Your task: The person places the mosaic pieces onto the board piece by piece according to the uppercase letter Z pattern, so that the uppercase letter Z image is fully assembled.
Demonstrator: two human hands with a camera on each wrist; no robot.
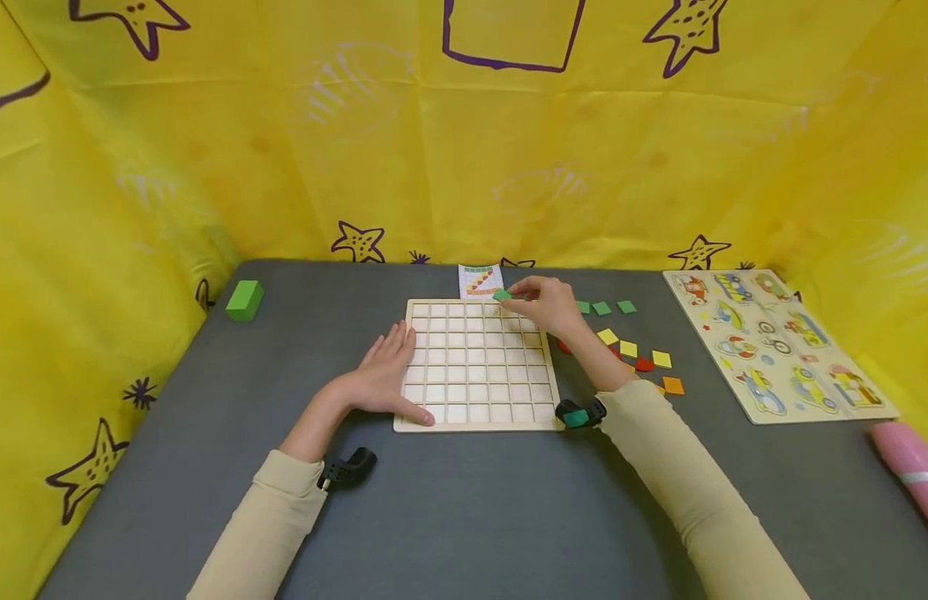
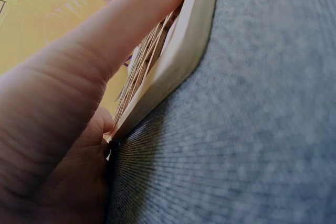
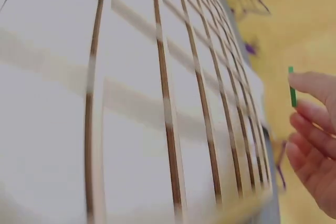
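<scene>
A wooden grid board (image 1: 477, 427) with white square cells lies on the grey table. My left hand (image 1: 381, 371) rests along its left edge, fingers straight, the thumb over the near left corner. Between thumb and fingertips, my right hand (image 1: 549, 304) pinches a green square tile (image 1: 502, 295) above the board's far edge. Seen edge-on in the right wrist view, the green tile (image 3: 292, 86) stands out past the fingertips. Behind the board lies a pattern card (image 1: 480, 281) with a coloured zigzag of squares.
Right of the board lie loose green tiles (image 1: 601, 308), yellow tiles (image 1: 628, 349), red pieces (image 1: 644, 364) and an orange tile (image 1: 673, 386). Farther right are a picture puzzle board (image 1: 779, 346) and a pink roll (image 1: 910, 471). A green block (image 1: 244, 301) sits far left.
</scene>
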